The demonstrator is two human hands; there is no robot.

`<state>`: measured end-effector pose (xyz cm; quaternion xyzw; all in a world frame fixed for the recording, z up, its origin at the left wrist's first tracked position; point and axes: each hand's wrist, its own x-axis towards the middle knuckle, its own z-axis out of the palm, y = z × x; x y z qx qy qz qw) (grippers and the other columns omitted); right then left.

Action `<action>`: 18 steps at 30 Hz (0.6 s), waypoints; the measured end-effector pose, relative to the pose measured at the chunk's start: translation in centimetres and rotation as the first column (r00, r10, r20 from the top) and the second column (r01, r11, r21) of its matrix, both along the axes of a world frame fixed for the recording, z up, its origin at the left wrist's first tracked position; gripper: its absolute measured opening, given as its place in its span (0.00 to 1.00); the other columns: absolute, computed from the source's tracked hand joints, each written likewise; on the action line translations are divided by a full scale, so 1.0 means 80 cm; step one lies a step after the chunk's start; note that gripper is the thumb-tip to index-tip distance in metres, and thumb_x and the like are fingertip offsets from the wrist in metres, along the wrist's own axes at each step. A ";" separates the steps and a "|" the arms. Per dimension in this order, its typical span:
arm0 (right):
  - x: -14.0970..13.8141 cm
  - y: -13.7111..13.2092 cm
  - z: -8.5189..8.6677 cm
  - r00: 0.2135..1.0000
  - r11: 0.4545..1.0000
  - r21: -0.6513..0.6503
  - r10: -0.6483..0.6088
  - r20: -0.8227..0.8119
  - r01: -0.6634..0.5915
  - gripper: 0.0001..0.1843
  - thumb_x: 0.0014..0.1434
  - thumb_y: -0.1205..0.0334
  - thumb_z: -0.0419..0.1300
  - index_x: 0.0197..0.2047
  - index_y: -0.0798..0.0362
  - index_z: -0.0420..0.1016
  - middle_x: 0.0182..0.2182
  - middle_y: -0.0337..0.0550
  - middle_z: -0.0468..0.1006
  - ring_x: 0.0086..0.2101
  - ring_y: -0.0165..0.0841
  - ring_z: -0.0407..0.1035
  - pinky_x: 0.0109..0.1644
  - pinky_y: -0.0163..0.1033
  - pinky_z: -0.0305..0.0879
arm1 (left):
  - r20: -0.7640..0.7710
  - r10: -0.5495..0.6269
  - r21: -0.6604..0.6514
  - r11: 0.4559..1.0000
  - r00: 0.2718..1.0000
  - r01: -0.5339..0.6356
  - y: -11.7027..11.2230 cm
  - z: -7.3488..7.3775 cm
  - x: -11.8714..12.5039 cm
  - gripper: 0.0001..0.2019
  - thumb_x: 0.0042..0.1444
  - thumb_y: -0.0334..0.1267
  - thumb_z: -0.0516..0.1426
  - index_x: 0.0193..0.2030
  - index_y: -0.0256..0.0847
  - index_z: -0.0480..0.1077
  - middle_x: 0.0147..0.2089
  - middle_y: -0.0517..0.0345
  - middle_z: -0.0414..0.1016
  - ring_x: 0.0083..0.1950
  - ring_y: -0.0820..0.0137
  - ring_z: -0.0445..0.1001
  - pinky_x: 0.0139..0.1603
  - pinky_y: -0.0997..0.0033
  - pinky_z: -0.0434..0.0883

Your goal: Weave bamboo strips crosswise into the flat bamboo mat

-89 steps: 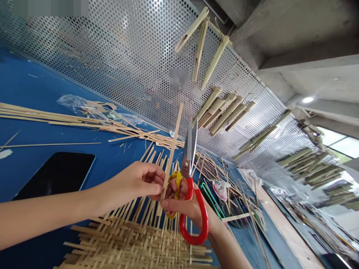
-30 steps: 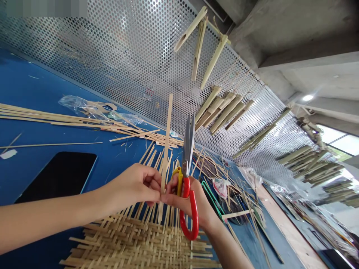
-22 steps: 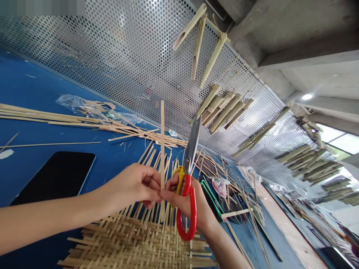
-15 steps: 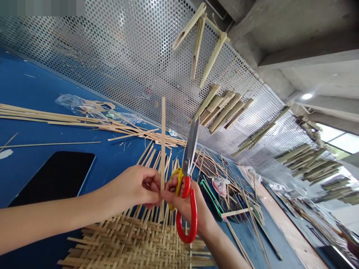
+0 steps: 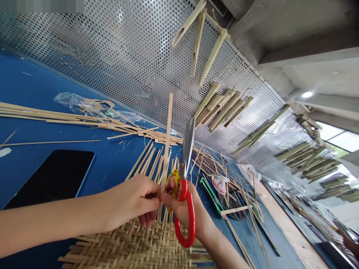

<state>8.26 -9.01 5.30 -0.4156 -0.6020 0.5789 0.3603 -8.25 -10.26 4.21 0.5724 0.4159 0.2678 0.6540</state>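
Observation:
My left hand (image 5: 131,200) comes in from the left and pinches a thin bamboo strip (image 5: 167,138), which stands up from the edge of a woven bamboo mat (image 5: 131,248). My right hand (image 5: 183,209) grips a pair of scissors (image 5: 187,149) with red and yellow handles. Their steel blades point up, nearly shut, just right of the strip and apart from it. The fingers of my two hands nearly meet at the strip's lower part, hiding where it joins the weave. Loose strip ends fan out above the mat.
A black tablet or phone (image 5: 49,179) lies on the blue table (image 5: 106,157) at left. Bundled bamboo strips (image 5: 70,118) and a plastic bag (image 5: 71,101) lie behind it. Bamboo pieces (image 5: 224,108) hang on a perforated metal panel (image 5: 112,56). Scraps and a green-edged tool (image 5: 210,196) lie at right.
Both hands have dropped slightly toward the mat. The strip now leans a little to the right, and the scissors have tilted more upright.

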 end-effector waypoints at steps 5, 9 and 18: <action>-0.005 -0.011 0.001 0.998 1.000 -0.006 -0.019 -0.054 0.019 0.18 0.43 0.63 0.69 0.29 0.49 0.61 0.24 0.30 0.65 0.26 0.27 0.59 0.33 0.36 0.61 | -0.041 -0.002 0.052 0.999 0.999 0.004 -0.006 0.006 0.000 0.08 0.44 0.42 0.53 0.24 0.39 0.67 0.21 0.59 0.73 0.23 0.71 0.74 0.26 0.73 0.72; -0.005 -0.017 0.006 0.999 0.998 -0.047 -0.032 -0.013 0.032 0.22 0.41 0.59 0.73 0.29 0.50 0.62 0.25 0.31 0.66 0.27 0.27 0.60 0.34 0.36 0.61 | -0.064 0.012 0.035 0.999 0.998 -0.010 -0.007 0.009 0.000 0.08 0.44 0.42 0.54 0.23 0.39 0.67 0.21 0.59 0.73 0.23 0.71 0.74 0.26 0.73 0.72; 0.002 -0.006 0.017 0.999 0.991 -0.129 0.036 0.001 -0.036 0.26 0.37 0.58 0.76 0.27 0.50 0.61 0.24 0.29 0.65 0.25 0.26 0.58 0.32 0.35 0.59 | -0.035 0.018 0.058 0.998 0.999 -0.016 0.001 0.021 -0.007 0.09 0.47 0.42 0.55 0.23 0.39 0.67 0.20 0.61 0.72 0.21 0.73 0.72 0.25 0.76 0.69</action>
